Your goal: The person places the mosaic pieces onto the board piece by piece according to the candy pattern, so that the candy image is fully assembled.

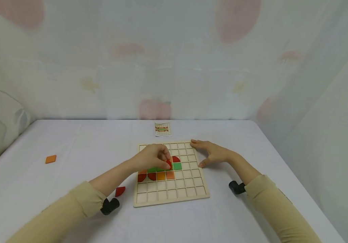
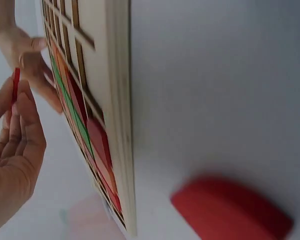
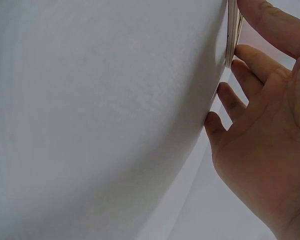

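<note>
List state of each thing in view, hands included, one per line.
left hand: over the grid board, pinching a red piece
red piece: held, at a cell mid-board
right hand: fingers straight, touching the board's right edge
grid board: flat on table, few cells filled
loose red piece: on table, left of board
orange square: on table, far left
pattern card: flat behind board

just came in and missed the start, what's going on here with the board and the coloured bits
A person is fitting coloured tiles into a wooden grid board on a white table. The left hand pinches a red piece over the board's middle cells, beside a green tile. The right hand rests open against the board's right edge. A loose red piece and an orange tile lie off the board to the left.
</note>
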